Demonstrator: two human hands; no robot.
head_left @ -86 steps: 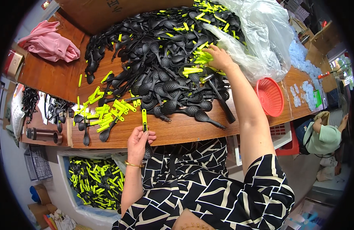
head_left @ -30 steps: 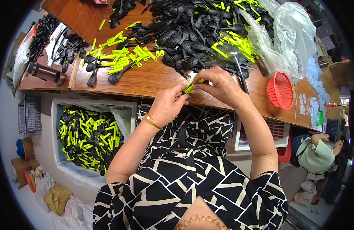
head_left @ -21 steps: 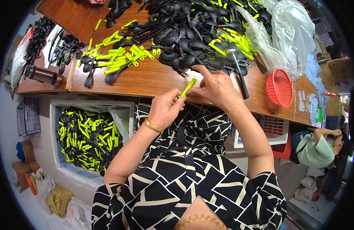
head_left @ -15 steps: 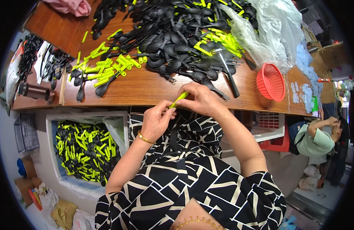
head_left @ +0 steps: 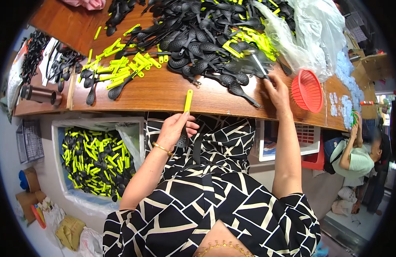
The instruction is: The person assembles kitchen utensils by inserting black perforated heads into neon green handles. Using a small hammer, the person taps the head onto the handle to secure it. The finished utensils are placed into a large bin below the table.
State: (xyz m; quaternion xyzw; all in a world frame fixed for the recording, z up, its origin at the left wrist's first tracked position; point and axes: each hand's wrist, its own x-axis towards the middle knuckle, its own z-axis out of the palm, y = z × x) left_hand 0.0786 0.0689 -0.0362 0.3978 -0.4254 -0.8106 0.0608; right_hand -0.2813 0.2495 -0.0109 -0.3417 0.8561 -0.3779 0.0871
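A: Well, what are we seeing change in the head view?
B: Our right grip (head_left: 277, 92) is leaving the lime-handled spoon (head_left: 188, 102) and is now clasping the hammer (head_left: 261, 67) by the counter's (head_left: 226, 101) pile.
A: And our left grip (head_left: 177, 127)?
B: It alone is holding the spoon, handle up, near the counter's front edge, so we are carrying both things separately.

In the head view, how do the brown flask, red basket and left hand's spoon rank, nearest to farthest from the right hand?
1. Red basket: just right of the right hand.
2. Spoon: leftward, in the left hand.
3. Brown flask: far left, on the table.
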